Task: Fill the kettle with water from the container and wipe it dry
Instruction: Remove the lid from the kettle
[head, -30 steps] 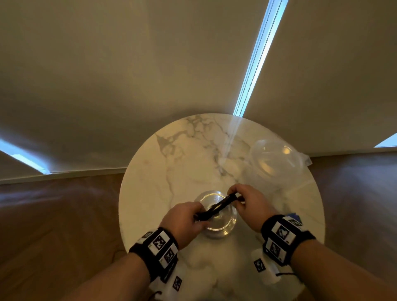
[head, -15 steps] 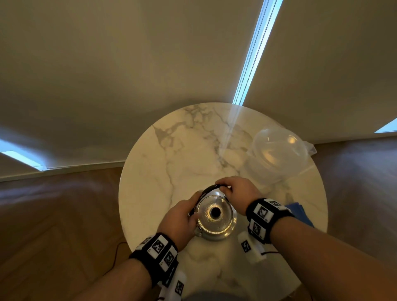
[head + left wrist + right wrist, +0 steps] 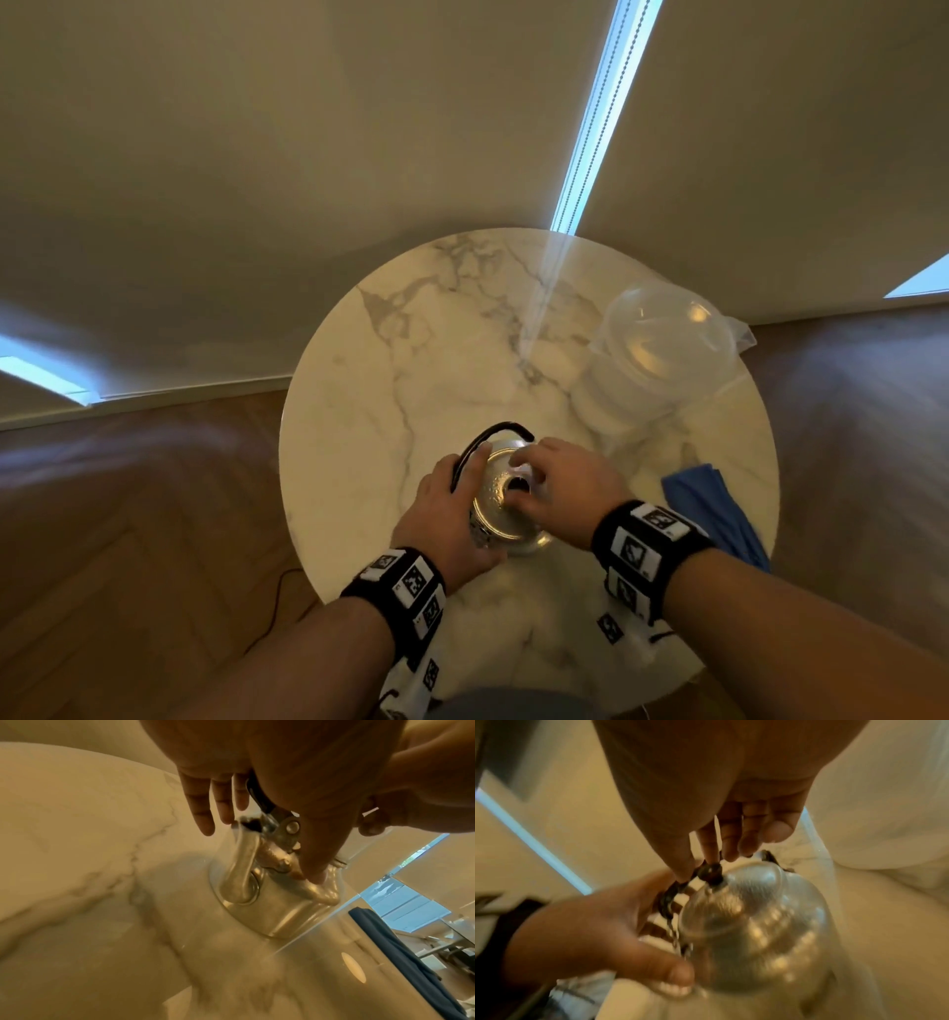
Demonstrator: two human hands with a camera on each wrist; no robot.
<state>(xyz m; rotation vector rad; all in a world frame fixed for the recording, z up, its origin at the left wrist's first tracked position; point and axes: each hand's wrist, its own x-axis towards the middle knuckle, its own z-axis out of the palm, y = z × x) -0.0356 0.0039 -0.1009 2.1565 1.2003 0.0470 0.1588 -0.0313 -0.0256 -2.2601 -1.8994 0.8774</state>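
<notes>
A silver kettle [image 3: 500, 519] stands near the front of the round marble table [image 3: 411, 360]. Its black handle [image 3: 488, 437] lies folded down toward the far left. My left hand [image 3: 447, 509] cups the kettle's left side; in the left wrist view the thumb [image 3: 316, 866] presses on the kettle's shoulder beside the spout [image 3: 239, 866]. My right hand [image 3: 518, 478] reaches over the lid, and its thumb and forefinger pinch the black knob [image 3: 709, 875]. The clear plastic container [image 3: 662, 354] stands at the far right of the table, and a blue cloth [image 3: 714, 509] lies at the right edge.
The table stands against a pale wall with wood flooring on both sides. A thin cable [image 3: 277, 591] runs over the floor at the table's left. Bare marble lies behind and to the left of the kettle.
Both hands held the upright handle a second ago. The handle has swung down to the far side. My right hand has moved onto the lid knob, my left onto the kettle's side.
</notes>
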